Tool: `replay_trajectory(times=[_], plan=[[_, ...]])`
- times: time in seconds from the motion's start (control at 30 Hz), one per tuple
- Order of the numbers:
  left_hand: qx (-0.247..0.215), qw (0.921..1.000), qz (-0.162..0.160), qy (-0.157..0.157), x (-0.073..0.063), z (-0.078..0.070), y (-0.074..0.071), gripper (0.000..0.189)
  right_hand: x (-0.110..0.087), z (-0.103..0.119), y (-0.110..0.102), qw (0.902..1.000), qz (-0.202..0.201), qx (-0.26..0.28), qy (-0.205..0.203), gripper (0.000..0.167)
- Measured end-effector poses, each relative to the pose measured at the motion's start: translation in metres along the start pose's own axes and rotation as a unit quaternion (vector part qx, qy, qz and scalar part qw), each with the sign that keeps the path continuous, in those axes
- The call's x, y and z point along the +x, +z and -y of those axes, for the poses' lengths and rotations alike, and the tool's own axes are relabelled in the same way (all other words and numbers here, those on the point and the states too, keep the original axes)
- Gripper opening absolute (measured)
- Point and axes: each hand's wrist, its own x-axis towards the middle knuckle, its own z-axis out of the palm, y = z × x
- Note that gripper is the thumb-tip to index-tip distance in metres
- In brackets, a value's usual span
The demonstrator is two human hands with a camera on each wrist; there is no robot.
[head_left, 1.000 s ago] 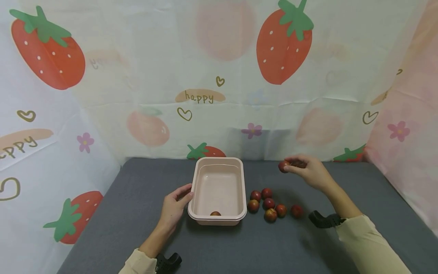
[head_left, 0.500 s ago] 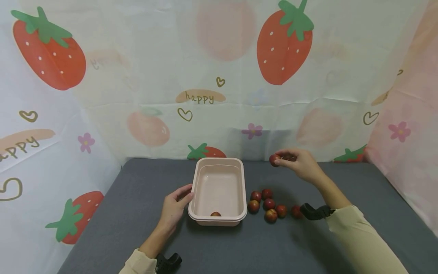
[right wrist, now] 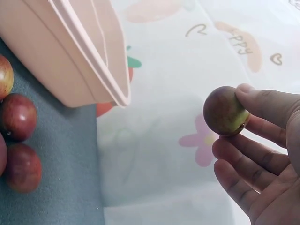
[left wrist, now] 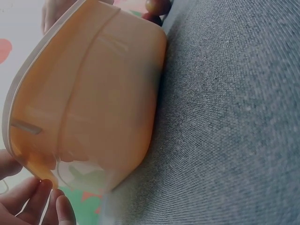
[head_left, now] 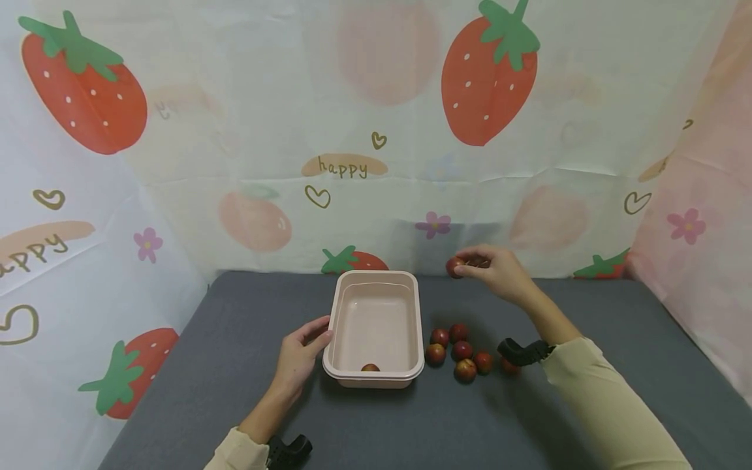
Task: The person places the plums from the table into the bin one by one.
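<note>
Head view, right hand (head_left: 493, 269): I am pinching one plum (head_left: 453, 267) between thumb and fingertips, clear of the table (head_left: 247, 339), near its far edge, right of the tub (head_left: 420, 320).
Left hand (head_left: 298, 352): I am holding the tub by its left rim; it is resting near the table's far edge.
Tub's near end: a second plum (head_left: 370, 367) is lying inside.
Loose plums (head_left: 462, 350): seven are sitting beside the tub's near right corner.
Slip risk: only fingertips are gripping smooth, round skin, so it could pop free and roll.
Rim risk: arriving too low could knock the tub askew.
Backdrop (head_left: 282, 130) writing: "happy" is showing; I am reading no brand or label anywhere.
</note>
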Motion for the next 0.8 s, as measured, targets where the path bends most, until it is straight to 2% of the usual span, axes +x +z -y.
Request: replay_trajectory(times=[0.3, 0.8], plan=[[-0.002, 1.0, 0.003, -0.001, 0.0, 0.0, 0.0, 0.037, 0.011, 0.005, 0.01, 0.9999, -0.007, -0.004, -0.012, 0.032], [-0.002, 1.0, 0.007, -0.004, 0.0, -0.001, 0.0, 0.038, 0.026, 0.01, 0.029, 0.9997, 0.01, 0.003, -0.021, 0.033]])
